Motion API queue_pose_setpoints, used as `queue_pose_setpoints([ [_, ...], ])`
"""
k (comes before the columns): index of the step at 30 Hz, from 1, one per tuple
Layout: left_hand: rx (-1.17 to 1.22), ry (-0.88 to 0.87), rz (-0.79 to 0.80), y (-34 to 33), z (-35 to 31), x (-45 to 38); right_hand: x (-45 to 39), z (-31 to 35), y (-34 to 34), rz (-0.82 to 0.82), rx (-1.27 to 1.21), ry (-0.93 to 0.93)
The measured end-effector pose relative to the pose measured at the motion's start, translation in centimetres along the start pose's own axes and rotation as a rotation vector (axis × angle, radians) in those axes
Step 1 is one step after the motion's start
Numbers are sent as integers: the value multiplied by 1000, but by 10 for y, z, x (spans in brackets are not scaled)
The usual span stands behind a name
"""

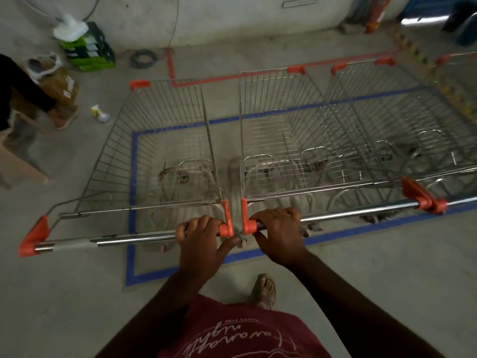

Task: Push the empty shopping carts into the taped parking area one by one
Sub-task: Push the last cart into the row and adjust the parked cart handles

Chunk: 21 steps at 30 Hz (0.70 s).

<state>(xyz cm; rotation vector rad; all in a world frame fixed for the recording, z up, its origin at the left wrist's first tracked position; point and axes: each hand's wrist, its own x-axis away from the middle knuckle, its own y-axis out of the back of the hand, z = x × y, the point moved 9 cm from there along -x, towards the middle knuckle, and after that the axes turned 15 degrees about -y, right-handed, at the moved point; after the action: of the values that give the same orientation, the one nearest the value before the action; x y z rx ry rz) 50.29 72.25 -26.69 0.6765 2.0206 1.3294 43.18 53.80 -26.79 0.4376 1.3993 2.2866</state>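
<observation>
Dark red printed shirt (242, 334) fills the lower edge of the view, with one sandalled foot (263, 290) on the grey concrete floor (64, 293) just ahead of it. Left hand (204, 241): fingers curled over the chrome handle bar of the left wire shopping cart (160, 151), at the bar's right end, touching the orange plastic end cap; thumb extended below the bar. Right hand (280, 235): fingers wrapped over the chrome handle bar of the middle wire shopping cart (284, 135), at its left end, against that cart's orange cap. Both grips are closed on the bars.

Cart positions: the two held carts stand side by side, their handle ends nearly touching. Both baskets lie over the blue tape rectangle (131, 254) marked on the floor; the left cart's left side overhangs the tape's left line. A third wire shopping cart (382, 120) stands just beside the middle one, on its right, also within the blue outline. All three baskets contain nothing; only floor and undercarriage show through the mesh.

A red tape line (232, 78) runs beyond the carts. At left: a green crate (87, 51), a brown sack (56, 81) and a second person's leg (31, 94).
</observation>
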Motion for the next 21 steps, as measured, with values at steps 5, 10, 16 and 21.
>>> queue_pose_setpoints([
  [5,-53,28,78,-12,-8,-1,0,0,-1,12,19,0],
  [10,-114,43,81,-20,-21,-3,-1,-2,-1,16,-6,24],
  [16,-113,58,76,-21,-20,-5,1,-5,-1,0,-29,50],
  [21,-83,50,33,-16,-20,-9,0,-5,1,1,-35,50],
])
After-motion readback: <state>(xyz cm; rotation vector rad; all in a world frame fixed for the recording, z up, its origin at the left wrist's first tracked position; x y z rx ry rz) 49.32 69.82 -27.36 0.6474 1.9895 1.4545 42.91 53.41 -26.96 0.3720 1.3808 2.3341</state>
